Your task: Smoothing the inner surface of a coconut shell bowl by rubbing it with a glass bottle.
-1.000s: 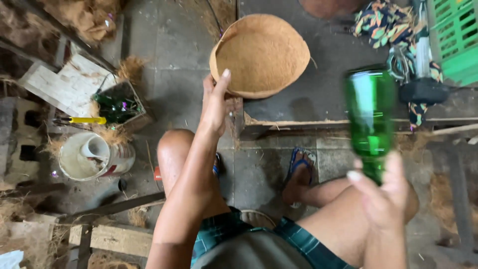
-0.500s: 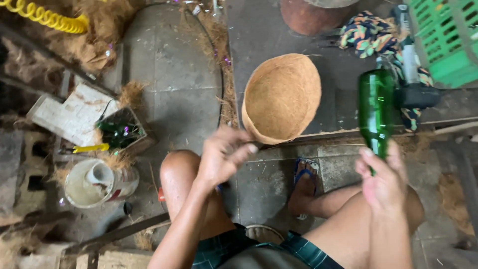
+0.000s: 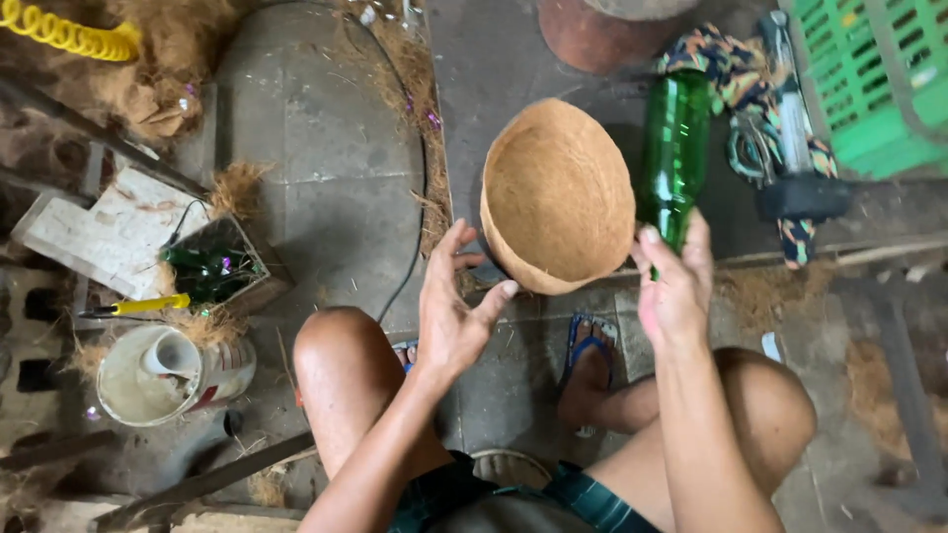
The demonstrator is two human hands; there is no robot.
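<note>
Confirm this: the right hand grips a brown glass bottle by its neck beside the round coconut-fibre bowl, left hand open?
Not quite. In the head view the glass bottle is green, not brown. The right hand does grip its neck beside the round coconut-fibre bowl, and the left hand is open.

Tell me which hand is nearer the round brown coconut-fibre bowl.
Left. The left hand is open at the round brown coconut-fibre bowl's lower left rim; the right hand, gripping the green glass bottle, is just right of it.
</note>
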